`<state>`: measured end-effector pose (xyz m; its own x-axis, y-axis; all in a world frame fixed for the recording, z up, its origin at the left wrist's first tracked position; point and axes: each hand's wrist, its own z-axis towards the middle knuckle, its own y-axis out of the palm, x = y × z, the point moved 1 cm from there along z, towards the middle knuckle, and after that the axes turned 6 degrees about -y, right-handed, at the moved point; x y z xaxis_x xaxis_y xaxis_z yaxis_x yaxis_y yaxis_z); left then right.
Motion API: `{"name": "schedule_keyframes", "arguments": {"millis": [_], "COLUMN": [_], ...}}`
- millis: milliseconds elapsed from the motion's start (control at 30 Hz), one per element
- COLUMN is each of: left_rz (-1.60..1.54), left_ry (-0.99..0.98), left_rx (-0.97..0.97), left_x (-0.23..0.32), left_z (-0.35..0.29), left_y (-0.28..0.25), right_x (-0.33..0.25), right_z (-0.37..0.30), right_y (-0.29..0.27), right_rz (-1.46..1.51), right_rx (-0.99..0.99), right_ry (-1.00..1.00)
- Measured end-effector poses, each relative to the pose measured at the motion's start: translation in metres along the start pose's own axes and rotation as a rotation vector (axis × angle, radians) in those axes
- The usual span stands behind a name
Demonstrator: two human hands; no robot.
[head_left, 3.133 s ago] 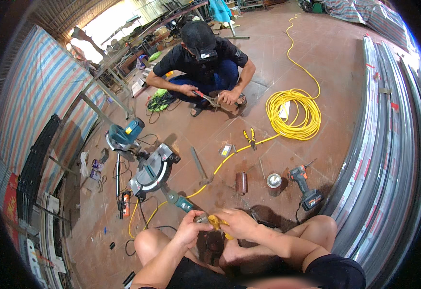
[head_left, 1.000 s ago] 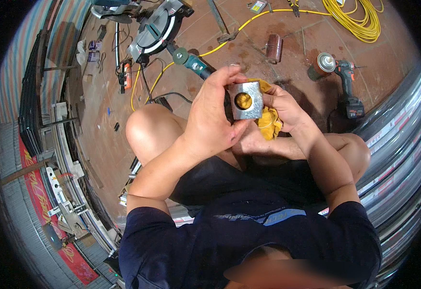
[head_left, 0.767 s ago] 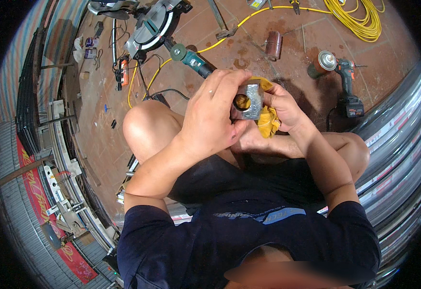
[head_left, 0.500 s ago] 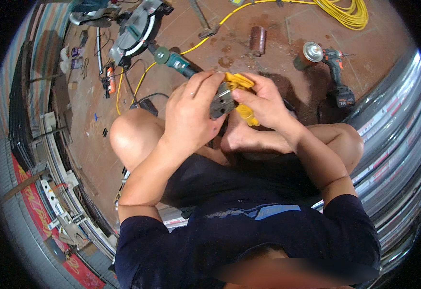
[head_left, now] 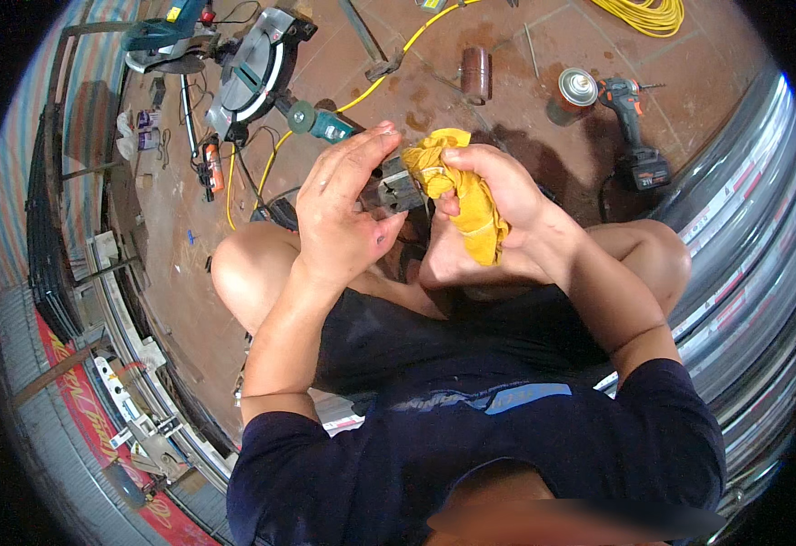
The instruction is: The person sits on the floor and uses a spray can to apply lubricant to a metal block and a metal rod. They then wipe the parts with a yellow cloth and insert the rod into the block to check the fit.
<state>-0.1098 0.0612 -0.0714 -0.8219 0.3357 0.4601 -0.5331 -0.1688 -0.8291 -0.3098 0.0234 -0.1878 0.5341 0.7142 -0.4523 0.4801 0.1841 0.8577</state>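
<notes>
My left hand (head_left: 342,211) is curved around a grey metal block (head_left: 402,191) with holes in it, thumb below and fingers above. Part of the block is hidden behind the fingers. A crumpled yellow cloth (head_left: 476,217) is bunched in my right hand (head_left: 513,189), its lower end hanging past the palm. The cloth's upper edge comes right up to the block; whether it touches cannot be made out. Both hands are held over my crossed legs.
Beyond my left hand lie an angle grinder (head_left: 323,122) and a mitre saw (head_left: 254,77). A reddish-brown cylinder (head_left: 475,75), a spray can (head_left: 573,96) and a cordless drill (head_left: 633,132) are ahead on the tiled floor. Wrapped metal profiles (head_left: 735,237) line my right side.
My right hand has drawn slightly right, and more of the yellow cloth shows below it. My left hand has shifted a little left, its fingers more spread around the block.
</notes>
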Motion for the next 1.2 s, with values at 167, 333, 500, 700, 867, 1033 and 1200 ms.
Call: {"name": "schedule_keyframes", "arguments": {"millis": [167, 333, 500, 700, 867, 1033, 1200], "left_rz": [0.05, -0.836, -1.198, -0.957, -0.638, -0.533, -1.136], "left_ry": [-0.277, -0.483, -0.304, -0.037, 0.09, 0.015, -0.381], "left_rx": [0.036, 0.249, 0.244, 0.191, 0.082, 0.039, 0.04], "left_x": [-0.022, -0.055, -0.047, -0.034, -0.022, -0.01, 0.003], "left_z": [-0.006, -0.007, -0.016, -0.014, -0.018, -0.018, -0.02], "left_y": [-0.017, -0.029, -0.03, -0.028, -0.022, -0.012, -0.002], "right_x": [-0.024, -0.079, -0.111, -0.085, -0.052, -0.031, -0.063], "right_z": [-0.011, -0.017, -0.017, -0.012, -0.004, -0.018, -0.021], "right_y": [-0.007, -0.022, -0.037, -0.024, 0.01, 0.042, 0.004], "right_rz": [0.152, -1.073, -2.035, -1.685, -1.017, -0.609, -0.843], "right_rx": [0.07, 0.07, 0.278, 0.077, -0.158, -0.339, -0.326], "right_ry": [-0.072, -0.438, 0.238, -0.327, -0.332, -0.189, -0.208]}}
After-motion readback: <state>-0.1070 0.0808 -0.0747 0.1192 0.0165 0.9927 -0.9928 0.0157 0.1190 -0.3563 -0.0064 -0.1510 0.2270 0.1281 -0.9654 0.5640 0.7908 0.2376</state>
